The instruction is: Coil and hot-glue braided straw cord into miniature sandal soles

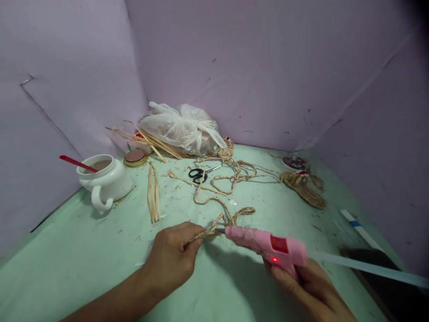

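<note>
My left hand (174, 255) pinches a braided straw cord (209, 232) between thumb and fingers, just above the green tabletop. In my right hand (308, 286) is a pink hot glue gun (261, 241), gripped by its handle, with a red light lit on its side. A long translucent glue stick (365, 264) sticks out of its back end. The metal nozzle (220, 230) points left and is at the cord, close to my left fingertips; whether it touches I cannot tell. From my left hand the braid loops away across the table toward a woven straw piece (304, 190).
Black-handled scissors (198, 175) lie among the cord. To the left stand a white mug (109, 183) with a red-handled utensil and flat straw strips (153, 197). A white plastic bag (184, 127) rests against the wall. At right are a white-and-blue strip (360, 228) and a dark flat object (385, 277).
</note>
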### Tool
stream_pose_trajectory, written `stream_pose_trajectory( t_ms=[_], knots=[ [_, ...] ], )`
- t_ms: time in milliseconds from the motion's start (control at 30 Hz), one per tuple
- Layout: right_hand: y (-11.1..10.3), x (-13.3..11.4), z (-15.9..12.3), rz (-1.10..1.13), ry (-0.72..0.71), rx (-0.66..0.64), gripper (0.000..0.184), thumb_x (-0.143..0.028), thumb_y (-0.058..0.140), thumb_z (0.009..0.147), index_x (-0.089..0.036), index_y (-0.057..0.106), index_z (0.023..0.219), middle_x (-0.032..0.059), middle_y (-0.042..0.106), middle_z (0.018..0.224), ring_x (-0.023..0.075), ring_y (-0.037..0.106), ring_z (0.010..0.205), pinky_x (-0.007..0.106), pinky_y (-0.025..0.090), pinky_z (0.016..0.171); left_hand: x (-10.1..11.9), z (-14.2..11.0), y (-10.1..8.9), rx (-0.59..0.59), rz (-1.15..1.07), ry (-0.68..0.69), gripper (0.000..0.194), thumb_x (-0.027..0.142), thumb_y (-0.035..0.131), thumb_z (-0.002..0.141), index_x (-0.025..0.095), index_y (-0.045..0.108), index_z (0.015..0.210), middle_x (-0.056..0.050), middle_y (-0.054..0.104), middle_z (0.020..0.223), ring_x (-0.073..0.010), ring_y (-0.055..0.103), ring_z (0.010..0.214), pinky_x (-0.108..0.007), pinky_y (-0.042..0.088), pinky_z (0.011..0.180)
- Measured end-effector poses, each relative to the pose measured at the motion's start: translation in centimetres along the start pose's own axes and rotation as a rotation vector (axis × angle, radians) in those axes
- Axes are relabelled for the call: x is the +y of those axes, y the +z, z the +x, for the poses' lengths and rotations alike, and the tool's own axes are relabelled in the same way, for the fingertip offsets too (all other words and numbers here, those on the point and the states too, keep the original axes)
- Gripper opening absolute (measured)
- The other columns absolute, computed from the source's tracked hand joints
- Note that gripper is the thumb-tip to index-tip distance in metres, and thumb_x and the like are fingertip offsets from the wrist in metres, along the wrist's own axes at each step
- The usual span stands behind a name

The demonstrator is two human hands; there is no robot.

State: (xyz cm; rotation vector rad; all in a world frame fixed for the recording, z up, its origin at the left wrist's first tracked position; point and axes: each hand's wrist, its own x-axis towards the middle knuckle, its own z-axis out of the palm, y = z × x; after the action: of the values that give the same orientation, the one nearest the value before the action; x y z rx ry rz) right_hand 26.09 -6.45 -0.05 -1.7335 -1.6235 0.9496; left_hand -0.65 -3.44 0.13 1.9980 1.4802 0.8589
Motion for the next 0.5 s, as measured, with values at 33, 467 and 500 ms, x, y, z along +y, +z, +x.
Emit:
stream_pose_trajectory(
  t_ms=[33,467,500],
  knots=[
    [-0.4,0.0,0.3,0.029,-0.026,-0.017,0.042,-0.059,0.058,0.074,-0.023,0.075,0.088,0.0076,0.071,0.09,0.0268,0.064,0.084,0.033,0.054,0.073,0.0,0.1,-0.1,0.003,-0.02,-0.031,0.02,0.018,0.051,0.08,0.024,0.069,0.085,0.001,0.07,0.076,-0.0145,0.063,0.068,-0.022,0.047,0.061],
    [-0.7,-3.3,1.5,0.23,-0.035,-0.04,0.043,-0.058,0.052,0.076,-0.019,0.071,0.077,0.001,0.055,0.057,0.0163,0.049,0.053,0.026,0.041,0.048,0.3,1.1,-1.2,0.029,-0.242,-0.193,0.019,0.032,0.062,0.07,0.019,0.074,0.073,0.0,0.072,0.067,-0.0176,0.065,0.06,-0.023,0.052,0.055],
    [-0.8,-3.3,1.4,0.213,-0.041,-0.039,0.042,-0.057,0.053,0.076,-0.019,0.071,0.075,0.0017,0.057,0.06,0.0172,0.051,0.055,0.027,0.043,0.05,0.3,1.2,-1.2,0.033,-0.238,-0.185,0.018,0.032,0.062,0.07,0.019,0.075,0.072,0.0,0.072,0.067,-0.0175,0.065,0.06,-0.022,0.052,0.055]
  ],
)
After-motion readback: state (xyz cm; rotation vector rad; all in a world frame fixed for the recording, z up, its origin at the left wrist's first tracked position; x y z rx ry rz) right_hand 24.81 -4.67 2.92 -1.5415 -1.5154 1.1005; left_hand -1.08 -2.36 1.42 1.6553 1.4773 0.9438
